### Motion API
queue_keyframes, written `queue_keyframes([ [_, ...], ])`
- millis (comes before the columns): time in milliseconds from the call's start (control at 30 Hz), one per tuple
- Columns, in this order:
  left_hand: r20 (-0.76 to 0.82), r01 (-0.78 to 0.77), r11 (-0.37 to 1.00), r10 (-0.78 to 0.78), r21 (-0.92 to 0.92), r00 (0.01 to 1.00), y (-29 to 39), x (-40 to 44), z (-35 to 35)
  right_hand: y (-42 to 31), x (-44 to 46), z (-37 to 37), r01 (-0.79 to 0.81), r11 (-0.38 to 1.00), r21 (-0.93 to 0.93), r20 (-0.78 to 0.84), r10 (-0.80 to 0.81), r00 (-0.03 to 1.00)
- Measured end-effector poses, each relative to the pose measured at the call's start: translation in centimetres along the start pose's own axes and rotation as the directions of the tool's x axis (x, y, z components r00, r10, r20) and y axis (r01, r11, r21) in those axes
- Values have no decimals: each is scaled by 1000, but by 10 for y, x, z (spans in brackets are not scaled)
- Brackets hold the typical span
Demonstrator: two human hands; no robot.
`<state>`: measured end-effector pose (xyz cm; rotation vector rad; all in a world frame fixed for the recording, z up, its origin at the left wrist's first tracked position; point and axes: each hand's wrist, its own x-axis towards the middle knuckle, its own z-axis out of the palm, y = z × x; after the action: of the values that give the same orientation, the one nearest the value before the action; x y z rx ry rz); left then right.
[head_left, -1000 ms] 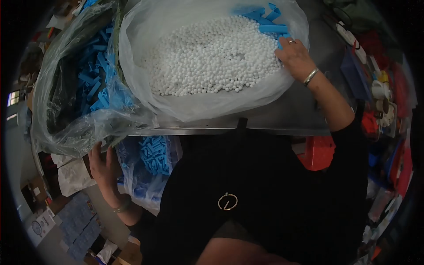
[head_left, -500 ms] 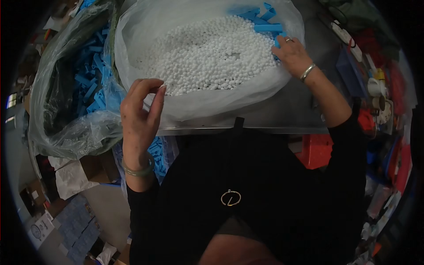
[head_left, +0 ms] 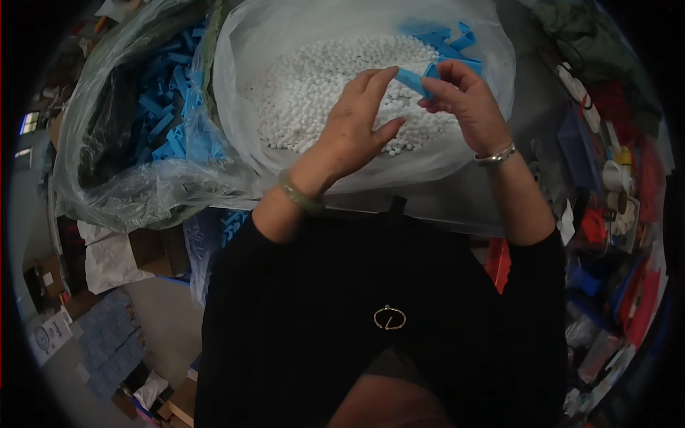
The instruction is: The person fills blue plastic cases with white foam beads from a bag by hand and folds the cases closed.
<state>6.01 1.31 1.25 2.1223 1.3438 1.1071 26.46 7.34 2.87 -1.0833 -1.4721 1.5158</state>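
Note:
My right hand [head_left: 465,107] has its thumb and fingers closed on a blue plastic piece [head_left: 411,80], long and channel-shaped, above the white beads. Close to the piece's left end are the fingertips of my left hand [head_left: 357,121]; whether they touch it I cannot tell. The left thumb stands well apart from the fingers. Under both hands lies a heap of small white beads [head_left: 307,100] in a clear plastic bag [head_left: 239,71] with its mouth spread wide. More blue plastic pieces [head_left: 467,65] rest at the bag's far right, partly behind my right hand.
Left of the beads stands a plastic-lined sack [head_left: 78,157] holding many blue pieces [head_left: 160,107]. A grey table edge [head_left: 457,227] runs before my body. Low on the right is a red bin [head_left: 498,265]. Assorted items and a white cup [head_left: 612,175] crowd the right side.
My right hand has lifted a blue piece from the far right of the bag and turned. My left hand has moved right and up, over the beads, towards that piece. The view has shifted slightly.

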Motion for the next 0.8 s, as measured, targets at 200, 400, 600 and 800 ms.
queue_keyframes([
  [200,240,185,966,-139,-180,961,-12,-5,0,-19,-3,31,-154,985,75,338,120,933],
  [400,-68,103,992,-108,-70,992,-34,-7,-34,-8,47,23,292,766,-572,148,-254,956],
  [600,-437,261,965,-239,-11,867,-76,0,-96,55,122,44,120,77,-990,100,-224,969],
  [800,-557,192,971,-84,139,826,-76,2,-112,71,148,133,154,411,-899,112,-125,986],
])
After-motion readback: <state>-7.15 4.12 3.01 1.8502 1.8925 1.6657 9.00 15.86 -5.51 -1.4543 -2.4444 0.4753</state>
